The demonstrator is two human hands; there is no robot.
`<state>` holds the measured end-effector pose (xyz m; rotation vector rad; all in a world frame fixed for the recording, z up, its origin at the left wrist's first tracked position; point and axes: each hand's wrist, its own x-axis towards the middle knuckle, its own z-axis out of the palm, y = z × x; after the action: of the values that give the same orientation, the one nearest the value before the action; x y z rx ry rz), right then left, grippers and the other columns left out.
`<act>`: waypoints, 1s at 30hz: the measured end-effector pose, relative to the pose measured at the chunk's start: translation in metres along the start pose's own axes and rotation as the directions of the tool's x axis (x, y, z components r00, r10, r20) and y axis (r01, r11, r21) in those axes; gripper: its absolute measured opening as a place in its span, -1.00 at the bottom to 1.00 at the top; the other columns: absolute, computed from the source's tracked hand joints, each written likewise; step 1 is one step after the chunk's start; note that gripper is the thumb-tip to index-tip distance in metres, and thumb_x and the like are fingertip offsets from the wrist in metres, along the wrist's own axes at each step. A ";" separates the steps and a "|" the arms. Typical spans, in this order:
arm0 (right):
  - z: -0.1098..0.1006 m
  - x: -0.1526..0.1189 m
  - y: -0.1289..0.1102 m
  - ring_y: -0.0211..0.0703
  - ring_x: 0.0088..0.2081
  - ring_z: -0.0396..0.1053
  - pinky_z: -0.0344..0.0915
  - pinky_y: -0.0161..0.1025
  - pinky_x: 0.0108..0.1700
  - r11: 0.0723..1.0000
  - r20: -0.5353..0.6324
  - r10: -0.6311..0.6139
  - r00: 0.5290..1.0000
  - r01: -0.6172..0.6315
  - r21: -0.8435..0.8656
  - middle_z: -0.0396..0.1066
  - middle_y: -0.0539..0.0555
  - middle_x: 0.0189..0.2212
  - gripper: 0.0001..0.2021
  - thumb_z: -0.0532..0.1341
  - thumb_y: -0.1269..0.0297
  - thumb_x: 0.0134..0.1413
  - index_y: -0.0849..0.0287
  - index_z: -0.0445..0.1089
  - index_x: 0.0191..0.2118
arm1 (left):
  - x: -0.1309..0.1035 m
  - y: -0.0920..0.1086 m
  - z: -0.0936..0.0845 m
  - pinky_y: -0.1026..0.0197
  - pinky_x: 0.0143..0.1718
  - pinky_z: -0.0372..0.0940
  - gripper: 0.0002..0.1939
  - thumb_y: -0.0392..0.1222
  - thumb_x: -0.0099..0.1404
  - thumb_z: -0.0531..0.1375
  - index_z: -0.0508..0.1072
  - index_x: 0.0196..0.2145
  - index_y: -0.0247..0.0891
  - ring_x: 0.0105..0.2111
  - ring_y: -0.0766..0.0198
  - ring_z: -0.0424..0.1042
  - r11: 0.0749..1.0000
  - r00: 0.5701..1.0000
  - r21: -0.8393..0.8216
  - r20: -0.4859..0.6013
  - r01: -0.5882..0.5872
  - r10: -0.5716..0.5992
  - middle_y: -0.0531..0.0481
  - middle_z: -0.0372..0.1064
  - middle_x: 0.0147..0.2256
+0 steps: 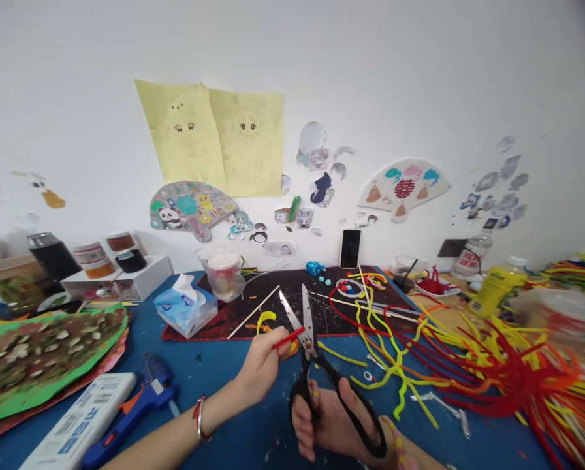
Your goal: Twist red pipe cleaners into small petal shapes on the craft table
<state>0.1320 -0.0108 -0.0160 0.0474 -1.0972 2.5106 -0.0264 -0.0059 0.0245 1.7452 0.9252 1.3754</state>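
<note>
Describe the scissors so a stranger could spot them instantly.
On the blue table, find the near edge of the dark mat. There, the right hand holds the scissors, blades apart. Black looped handles distinguish them from the thin red strip in the left hand.

Blue table beneath glue gun, carton, dark mat

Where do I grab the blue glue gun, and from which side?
Probably by the long handle of the blue glue gun, coming from its right: the handle slants toward the near left, and the white box crowds its left side.
</note>
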 end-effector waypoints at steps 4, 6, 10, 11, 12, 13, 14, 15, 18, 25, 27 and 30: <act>0.002 -0.001 -0.003 -0.26 -0.48 0.11 0.09 -0.26 -0.41 1.000 -0.002 -0.017 1.000 0.017 0.002 0.10 0.01 -0.53 -0.35 0.08 -0.35 -0.30 0.27 0.22 -0.42 | 0.004 0.004 0.004 0.32 -0.59 -0.15 -0.83 -0.43 0.02 -0.09 0.01 -0.64 -0.27 -0.61 0.43 -0.08 0.954 0.993 -0.273 0.026 0.122 -0.119 0.14 -0.11 -0.65; 0.002 -0.001 -0.005 -0.26 -0.48 0.10 0.09 -0.27 -0.41 1.000 -0.008 -0.024 1.000 0.024 -0.010 0.10 0.00 -0.53 -0.36 0.08 -0.35 -0.29 0.26 0.22 -0.42 | 0.006 0.004 0.004 0.34 -0.62 -0.17 -0.84 -0.43 0.02 -0.07 0.03 -0.63 -0.27 -0.64 0.46 -0.09 0.911 0.982 -0.366 0.088 0.190 -0.170 0.14 -0.08 -0.64; -0.002 -0.001 -0.006 -0.26 -0.48 0.09 0.08 -0.28 -0.42 0.999 -0.022 -0.008 1.000 0.007 -0.031 0.09 0.00 -0.53 -0.37 0.08 -0.34 -0.28 0.26 0.22 -0.42 | 0.004 0.002 0.003 0.39 -0.69 -0.22 -0.88 -0.41 0.05 -0.05 0.06 -0.53 -0.25 -0.71 0.50 -0.21 0.820 0.949 -0.482 0.207 0.310 -0.238 0.19 -0.05 -0.64; -0.003 -0.001 -0.005 -0.26 -0.48 0.09 0.08 -0.28 -0.42 0.999 -0.021 -0.005 1.000 0.004 -0.035 0.09 0.00 -0.53 -0.37 0.08 -0.34 -0.28 0.26 0.22 -0.42 | 0.004 0.002 0.003 0.41 -0.71 -0.22 -0.89 -0.39 0.07 -0.04 0.07 -0.49 -0.23 -0.71 0.50 -0.22 0.807 0.947 -0.499 0.218 0.315 -0.235 0.20 -0.06 -0.65; -0.003 -0.001 -0.004 -0.26 -0.48 0.10 0.08 -0.28 -0.42 0.999 -0.018 -0.003 1.000 0.002 -0.038 0.09 0.00 -0.53 -0.37 0.08 -0.34 -0.28 0.26 0.23 -0.42 | 0.004 0.001 0.003 0.42 -0.72 -0.22 -0.91 -0.36 0.10 -0.03 0.07 -0.45 -0.22 -0.72 0.50 -0.22 0.799 0.948 -0.513 0.224 0.313 -0.227 0.22 -0.07 -0.66; -0.003 -0.001 -0.004 -0.26 -0.48 0.10 0.08 -0.27 -0.42 0.999 -0.015 -0.001 1.000 0.001 -0.041 0.10 0.01 -0.53 -0.36 0.07 -0.34 -0.27 0.26 0.23 -0.42 | 0.004 0.001 0.003 0.43 -0.73 -0.22 -0.93 -0.31 0.14 -0.02 0.08 -0.41 -0.20 -0.73 0.49 -0.23 0.797 0.949 -0.520 0.227 0.308 -0.219 0.24 -0.09 -0.67; -0.004 -0.001 -0.004 -0.25 -0.48 0.10 0.08 -0.27 -0.42 0.999 -0.012 -0.002 1.000 0.002 -0.043 0.10 0.01 -0.53 -0.36 0.07 -0.35 -0.27 0.26 0.23 -0.41 | 0.005 0.001 0.003 0.44 -0.75 -0.21 -0.95 -0.23 0.20 -0.03 0.09 -0.35 -0.19 -0.74 0.49 -0.24 0.798 0.950 -0.520 0.226 0.305 -0.216 0.25 -0.10 -0.68; -0.004 -0.001 -0.005 -0.25 -0.48 0.10 0.09 -0.27 -0.42 0.999 -0.012 -0.003 1.000 0.002 -0.045 0.10 0.01 -0.53 -0.36 0.06 -0.35 -0.27 0.26 0.23 -0.41 | 0.006 0.001 0.003 0.44 -0.77 -0.21 -0.90 -0.13 0.25 -0.06 0.10 -0.30 -0.18 -0.76 0.49 -0.25 0.801 0.948 -0.512 0.227 0.312 -0.224 0.26 -0.10 -0.69; -0.004 -0.002 -0.008 -0.25 -0.48 0.10 0.08 -0.26 -0.42 0.999 -0.031 0.003 1.000 -0.004 -0.047 0.10 0.00 -0.53 -0.36 0.06 -0.35 -0.26 0.26 0.23 -0.41 | 0.011 0.003 0.003 0.43 -0.80 -0.20 -0.70 0.06 0.30 -0.17 0.14 -0.30 -0.21 -0.78 0.50 -0.27 0.787 0.912 -0.465 0.270 0.405 -0.310 0.26 -0.12 -0.71; -0.008 -0.007 -0.017 -0.23 -0.46 0.12 0.07 -0.24 -0.37 0.999 -0.090 0.001 0.996 -0.005 -0.047 0.10 0.02 -0.50 -0.35 -0.02 -0.35 -0.19 0.27 0.23 -0.36 | 0.014 0.009 -0.002 0.43 -0.75 -0.12 -0.66 0.06 0.29 -0.09 0.10 -0.49 -0.25 -0.74 0.54 -0.22 0.778 0.853 -0.389 0.389 0.494 -0.347 0.24 -0.19 -0.66; -0.009 -0.008 -0.018 -0.23 -0.45 0.12 0.07 -0.23 -0.36 0.999 -0.095 -0.005 0.996 0.001 -0.048 0.10 0.02 -0.49 -0.34 -0.07 -0.35 -0.15 0.27 0.23 -0.36 | 0.015 0.010 -0.004 0.43 -0.75 -0.06 -0.67 0.06 0.26 -0.05 0.08 -0.49 -0.24 -0.74 0.53 -0.16 0.786 0.841 -0.361 0.415 0.502 -0.347 0.23 -0.16 -0.64; -0.006 -0.009 -0.019 -0.22 -0.44 0.12 0.06 -0.22 -0.35 0.999 -0.092 -0.008 0.996 0.004 -0.048 0.10 0.03 -0.49 -0.33 -0.08 -0.35 -0.15 0.28 0.23 -0.35 | 0.016 0.010 -0.006 0.44 -0.77 -0.12 -0.70 0.04 0.26 -0.02 0.10 -0.46 -0.23 -0.73 0.52 -0.16 0.782 0.831 -0.349 0.424 0.517 -0.360 0.22 -0.16 -0.63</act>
<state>0.1485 0.0024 -0.0087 -0.0773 -1.1179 2.4540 -0.0282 0.0037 0.0415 1.2385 0.6943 0.8508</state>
